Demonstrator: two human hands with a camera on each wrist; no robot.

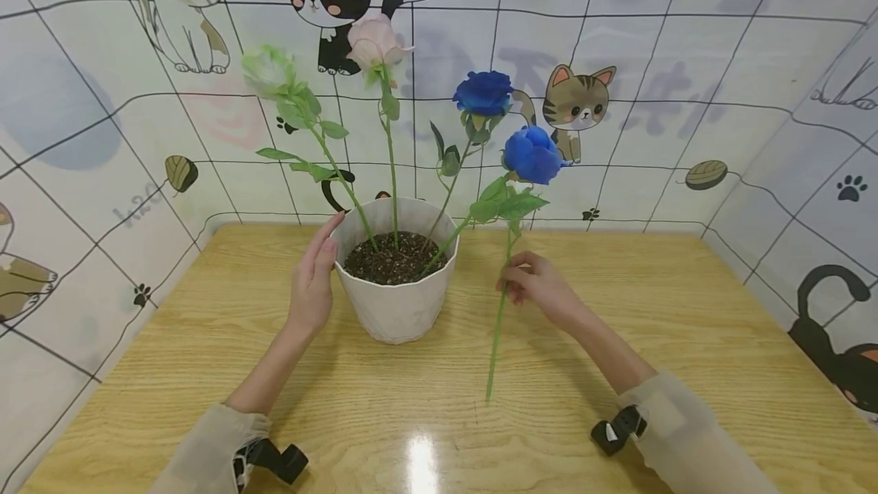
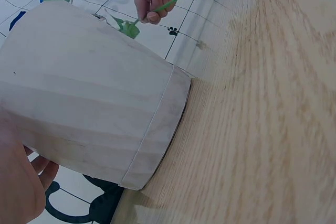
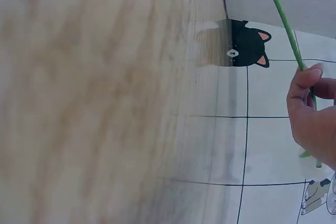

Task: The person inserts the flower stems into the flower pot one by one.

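A white pot of dark soil stands on the wooden table. Upright in it are a pale green rose, a pale pink rose and a dark blue rose; another green stem leans right from the soil. My left hand rests against the pot's left side, fingers extended along its wall. To the pot's right, my right hand pinches a leafy green flower stem, its lower end hanging free above the table. A brighter blue rose overlaps the stem tops, so which stem bears it is unclear.
Behind and beside the wooden table hangs a white gridded backdrop printed with cats and paw marks. A black wrist mount sits at the left sleeve, another black mount at the right sleeve.
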